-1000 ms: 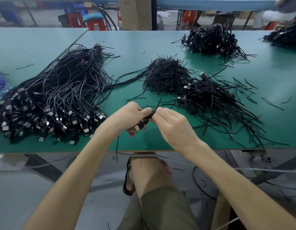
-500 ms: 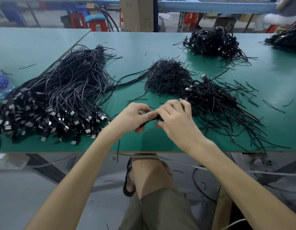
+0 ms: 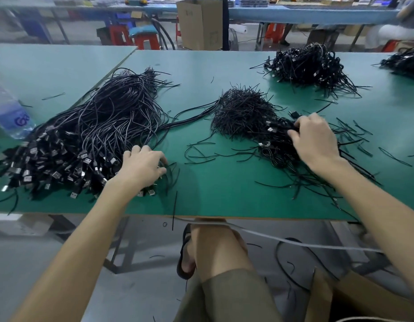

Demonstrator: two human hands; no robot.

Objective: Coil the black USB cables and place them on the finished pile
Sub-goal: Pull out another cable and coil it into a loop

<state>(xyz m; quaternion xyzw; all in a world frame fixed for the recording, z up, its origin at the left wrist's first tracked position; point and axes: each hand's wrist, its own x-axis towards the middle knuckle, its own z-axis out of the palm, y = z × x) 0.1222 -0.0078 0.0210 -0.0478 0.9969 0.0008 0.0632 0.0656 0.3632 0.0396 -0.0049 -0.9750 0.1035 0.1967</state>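
Observation:
A big heap of loose black USB cables [image 3: 96, 135] lies on the left of the green table [image 3: 224, 189], with its plug ends towards me. My left hand [image 3: 143, 166] rests at the heap's right edge, thumb and curled fingers pinching a cable end there. To the right lies the finished pile of coiled cables [image 3: 275, 149]. My right hand [image 3: 315, 140] is on top of it, fingers curled round a small coiled cable [image 3: 291, 127] that touches the pile.
A mound of thin black ties [image 3: 243, 110] sits between the two heaps, with stray ties scattered around. More coiled piles [image 3: 310, 63] lie at the back right. A water bottle [image 3: 8, 112] stands at the far left. My knee is under the table's front edge.
My hands were together at the table's front, working one coiled cable. They have separated: the right hand carried the coil right onto the finished pile, and the left hand moved to the loose heap.

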